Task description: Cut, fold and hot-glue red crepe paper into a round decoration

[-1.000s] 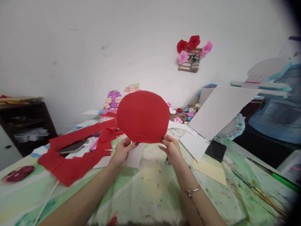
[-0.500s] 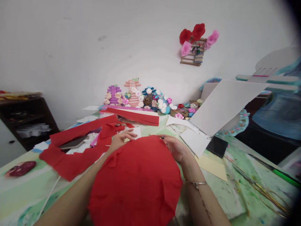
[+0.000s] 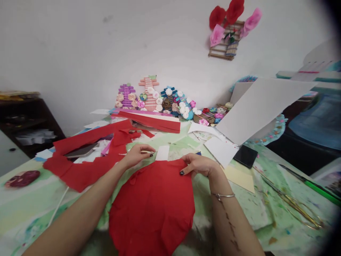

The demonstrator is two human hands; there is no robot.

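Observation:
A round piece of red crepe paper lies flat on the paint-stained green table in front of me. My right hand rests on its far right edge, fingers curled and pressing the paper down. At the paper's far left edge is my left hand, with its fingers pinched together over the table; what they hold, if anything, is too small to make out. A small white paper slip lies between the two hands.
Red crepe scraps lie at left over a dark flat object. White sheets, a black phone, a cream card and scissors are at right. Paper flower crafts line the wall. A dark shelf stands left.
The red circle was held upright in both hands a second ago; it has been tipped toward me and now lies flat on the table. The view has tilted down slightly.

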